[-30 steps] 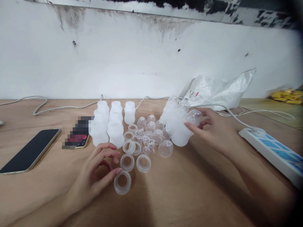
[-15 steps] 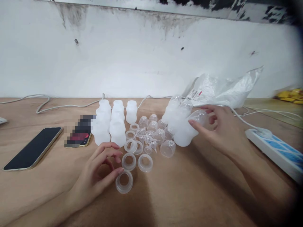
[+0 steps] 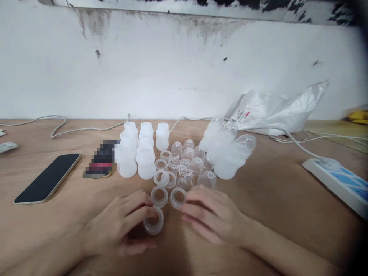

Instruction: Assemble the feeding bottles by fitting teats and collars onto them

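Observation:
My left hand [image 3: 122,220] is open at the nearest clear screw ring [image 3: 153,231], its fingertips at the ring's left edge and its thumb apart below. My right hand [image 3: 217,214] has its fingers stretched toward another clear collar ring [image 3: 173,198], with the tips at its right side. A further ring [image 3: 159,205] lies between the hands. Behind them are several clear dome caps [image 3: 197,165] and small clear nipples [image 3: 184,170]. White baby bottles [image 3: 146,165] stand in rows at the left. To the right, bottles with clear caps [image 3: 225,168] form a group.
Two phones, one black-screened [image 3: 47,179] and one blurred out [image 3: 100,165], lie at the left. At the right are a power strip [image 3: 339,188] and a plastic bag [image 3: 270,111]. A white cable [image 3: 86,131] runs along the wall.
My right hand has left the capped bottles and come down toward the front rings. My left hand has shifted slightly down and right, over the nearest ring's edge. The view has turned slightly left.

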{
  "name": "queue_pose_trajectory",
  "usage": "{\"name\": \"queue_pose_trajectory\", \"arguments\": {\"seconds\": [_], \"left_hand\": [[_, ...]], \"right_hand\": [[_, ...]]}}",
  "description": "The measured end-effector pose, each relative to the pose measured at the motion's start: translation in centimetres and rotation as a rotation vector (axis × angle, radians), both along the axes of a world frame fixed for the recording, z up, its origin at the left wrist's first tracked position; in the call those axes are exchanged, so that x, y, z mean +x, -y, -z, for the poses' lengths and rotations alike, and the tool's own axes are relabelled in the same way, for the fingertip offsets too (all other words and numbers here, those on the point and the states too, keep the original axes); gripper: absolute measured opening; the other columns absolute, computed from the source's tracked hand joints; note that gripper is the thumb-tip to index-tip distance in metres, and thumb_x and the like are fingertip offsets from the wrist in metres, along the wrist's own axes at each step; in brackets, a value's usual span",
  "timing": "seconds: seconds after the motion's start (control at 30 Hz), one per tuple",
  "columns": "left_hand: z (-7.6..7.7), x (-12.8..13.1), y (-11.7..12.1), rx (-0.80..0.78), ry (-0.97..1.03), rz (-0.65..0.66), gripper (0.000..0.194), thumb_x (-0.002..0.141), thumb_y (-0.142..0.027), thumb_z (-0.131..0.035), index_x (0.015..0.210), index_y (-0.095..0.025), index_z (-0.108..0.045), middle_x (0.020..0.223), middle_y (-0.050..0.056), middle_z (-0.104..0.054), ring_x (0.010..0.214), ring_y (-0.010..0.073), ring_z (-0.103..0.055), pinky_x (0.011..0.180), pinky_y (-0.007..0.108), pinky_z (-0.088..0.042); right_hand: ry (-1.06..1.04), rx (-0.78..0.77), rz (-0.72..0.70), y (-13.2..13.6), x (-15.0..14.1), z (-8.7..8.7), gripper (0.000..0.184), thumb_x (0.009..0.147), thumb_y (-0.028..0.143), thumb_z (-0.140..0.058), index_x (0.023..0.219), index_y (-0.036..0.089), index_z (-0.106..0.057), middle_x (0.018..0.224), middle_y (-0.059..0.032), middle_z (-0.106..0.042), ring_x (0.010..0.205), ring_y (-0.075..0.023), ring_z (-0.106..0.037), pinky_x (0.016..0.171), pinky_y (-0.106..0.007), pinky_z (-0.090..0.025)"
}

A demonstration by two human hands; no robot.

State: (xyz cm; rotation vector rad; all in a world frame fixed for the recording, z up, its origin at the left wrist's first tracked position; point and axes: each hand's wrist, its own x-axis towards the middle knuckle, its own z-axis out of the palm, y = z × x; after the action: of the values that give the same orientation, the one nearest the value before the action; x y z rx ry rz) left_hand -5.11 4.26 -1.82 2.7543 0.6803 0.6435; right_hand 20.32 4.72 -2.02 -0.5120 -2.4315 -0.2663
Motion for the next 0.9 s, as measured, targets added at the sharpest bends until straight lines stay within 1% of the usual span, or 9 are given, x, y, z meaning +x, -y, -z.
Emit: {"name": "queue_pose_trajectory", "arguments": {"seconds": [0.07, 0.17, 0.27, 0.4, 0.53, 0.63, 0.77, 0.9], "left_hand": [[-0.1, 0.0, -0.1, 0.05, -0.072, -0.019, 0.025, 0.077, -0.029, -0.059, 0.097, -0.019, -0.051, 0.09, 0.007, -0.06, 0.077, 0.0169, -0.057, 0.062, 0.024, -0.047], [0.1, 0.1, -0.2, 0.066, -0.097, -0.026, 0.013, 0.077, -0.026, -0.057, 0.087, -0.018, -0.055, 0.09, 0.007, -0.059, 0.076, 0.0171, -0.058, 0.06, 0.024, -0.048], [0.2, 0.2, -0.1, 0.04, -0.067, 0.012, 0.005, 0.078, -0.02, -0.055, 0.082, -0.017, -0.057, 0.089, 0.007, -0.059, 0.078, 0.0167, -0.057, 0.061, 0.024, -0.047], [0.3, 0.3, -0.1, 0.016, -0.043, 0.05, 0.004, 0.079, -0.016, -0.054, 0.082, -0.017, -0.057, 0.088, 0.007, -0.059, 0.078, 0.0153, -0.057, 0.063, 0.024, -0.047], [0.5, 0.4, -0.3, 0.02, -0.035, 0.025, 0.005, 0.081, -0.018, -0.052, 0.085, -0.017, -0.056, 0.09, 0.006, -0.058, 0.079, 0.015, -0.057, 0.063, 0.023, -0.048], [0.5, 0.4, -0.3, 0.037, -0.028, 0.012, 0.005, 0.082, -0.019, -0.052, 0.085, -0.017, -0.055, 0.091, 0.007, -0.058, 0.08, 0.0152, -0.057, 0.063, 0.023, -0.048], [0.7, 0.3, -0.3, 0.011, -0.005, 0.013, 0.006, 0.082, -0.018, -0.05, 0.086, -0.017, -0.056, 0.091, 0.007, -0.058, 0.081, 0.0156, -0.057, 0.065, 0.022, -0.048], [1.1, 0.1, -0.2, 0.012, 0.069, -0.063, 0.008, 0.083, -0.02, -0.05, 0.089, -0.019, -0.055, 0.095, 0.006, -0.056, 0.079, 0.0142, -0.057, 0.065, 0.022, -0.048]], "right_hand": [[0.01, -0.061, 0.028, 0.2, -1.0, 0.7, 0.017, 0.078, 0.017, -0.056, 0.094, 0.013, -0.057, 0.086, -0.0081, -0.058, 0.082, -0.018, -0.054, 0.072, -0.031, -0.049], [-0.034, -0.094, 0.176, 0.0, -1.2, 0.8, 0.015, 0.079, 0.013, -0.051, 0.092, 0.011, -0.058, 0.088, -0.0108, -0.057, 0.084, -0.0207, -0.052, 0.074, -0.036, -0.047], [-0.029, -0.054, 0.346, -0.7, -0.3, 0.5, 0.02, 0.079, 0.009, -0.048, 0.096, 0.012, -0.059, 0.095, -0.0126, -0.058, 0.09, -0.0239, -0.049, 0.076, -0.039, -0.044], [0.073, 0.043, 0.459, -1.6, 0.5, 0.5, 0.022, 0.081, 0.012, -0.05, 0.1, 0.015, -0.061, 0.099, -0.0106, -0.061, 0.093, -0.0259, -0.048, 0.073, -0.039, -0.042], [0.113, 0.084, 0.494, -2.0, 0.3, 0.7, 0.023, 0.082, 0.014, -0.05, 0.102, 0.016, -0.061, 0.099, -0.0089, -0.063, 0.092, -0.0239, -0.049, 0.074, -0.036, -0.039], [0.11, 0.1, 0.497, -2.1, 0.1, 0.9, 0.017, 0.083, 0.015, -0.051, 0.095, 0.016, -0.063, 0.097, -0.0074, -0.064, 0.093, -0.0233, -0.049, 0.076, -0.035, -0.038], [0.1, 0.06, 0.48, -2.2, 0.3, 0.8, 0.009, 0.082, 0.016, -0.052, 0.085, 0.016, -0.061, 0.094, -0.0063, -0.064, 0.09, -0.0227, -0.05, 0.075, -0.035, -0.037], [0.067, 0.003, 0.435, -2.3, 0.6, 0.4, 0.007, 0.083, 0.016, -0.051, 0.082, 0.016, -0.058, 0.092, -0.0064, -0.064, 0.089, -0.022, -0.051, 0.075, -0.035, -0.037]]}}
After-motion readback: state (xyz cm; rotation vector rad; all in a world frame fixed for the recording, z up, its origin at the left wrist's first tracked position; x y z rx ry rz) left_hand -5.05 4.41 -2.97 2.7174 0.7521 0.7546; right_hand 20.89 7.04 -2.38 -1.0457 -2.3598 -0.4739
